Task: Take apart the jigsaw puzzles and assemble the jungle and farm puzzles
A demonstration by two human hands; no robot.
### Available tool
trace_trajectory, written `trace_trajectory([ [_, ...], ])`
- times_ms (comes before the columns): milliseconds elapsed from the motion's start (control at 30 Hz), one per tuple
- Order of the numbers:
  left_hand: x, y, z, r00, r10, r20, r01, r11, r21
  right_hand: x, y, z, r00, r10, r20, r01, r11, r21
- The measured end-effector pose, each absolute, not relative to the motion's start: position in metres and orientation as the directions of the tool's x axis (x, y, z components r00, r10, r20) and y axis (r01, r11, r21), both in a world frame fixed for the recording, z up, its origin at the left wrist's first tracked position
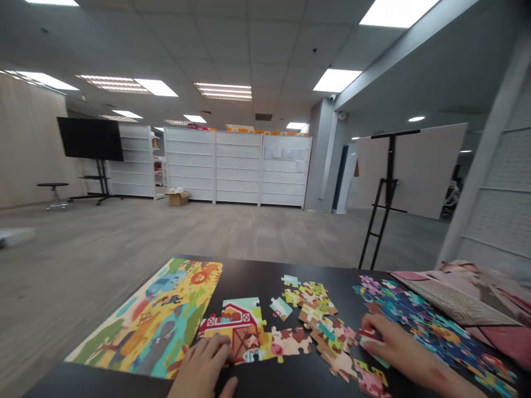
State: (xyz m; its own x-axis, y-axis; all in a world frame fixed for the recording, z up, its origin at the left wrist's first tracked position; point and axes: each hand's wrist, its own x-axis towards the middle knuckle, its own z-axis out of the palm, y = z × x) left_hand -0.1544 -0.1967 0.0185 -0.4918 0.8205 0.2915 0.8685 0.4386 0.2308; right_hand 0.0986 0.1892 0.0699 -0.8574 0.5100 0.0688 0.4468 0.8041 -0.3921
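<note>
A partly joined farm jigsaw puzzle (236,326) lies on the dark table, showing a red barn and a farmer. My left hand (204,362) rests over its lower left edge, fingers laid out and thumb apart. Joined or touching at its right side is a cow puzzle piece (292,341). On the right, my right hand (388,345) is closed on a puzzle piece with a red stripe (367,334); the fingers hide part of it. Loose farm pieces (332,337) lie in a pile between the hands, and a pig piece (370,380) sits near the front edge.
A finished-looking animal puzzle (161,315) lies at the table's left. Several blue sea-coloured pieces (435,326) spread along the right, beside pink patterned fabric (468,298). Beyond the table (249,270) stand an easel board (415,171), white shelves (238,168) and a black screen (90,138).
</note>
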Motion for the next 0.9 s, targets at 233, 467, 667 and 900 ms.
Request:
trace_trajectory([
  [233, -0.157, -0.188, 0.017, -0.436, 0.882, 0.178, 0.87, 0.362, 0.335, 0.001, 0.135, 0.097, -0.901, 0.394, 0.182, 0.155, 0.684, -0.713],
  [467, -0.175, -0.177, -0.024, -0.279, 0.901, 0.331, 0.956, 0.229, 0.182, -0.147, 0.018, 0.053, -0.939, 0.298, 0.17, -0.047, 0.38, -0.924],
  [667, -0.179, -0.173, -0.029, -0.251, 0.885, 0.392, 0.968, 0.223, 0.115, -0.188, -0.008, 0.031, -0.921, 0.294, 0.255, -0.061, 0.538, -0.841],
  [900, -0.169, -0.173, -0.022, -0.321, 0.873, 0.367, 0.945, 0.27, 0.183, -0.181, 0.001, 0.025, -0.926, 0.242, 0.289, -0.005, 0.76, -0.65],
])
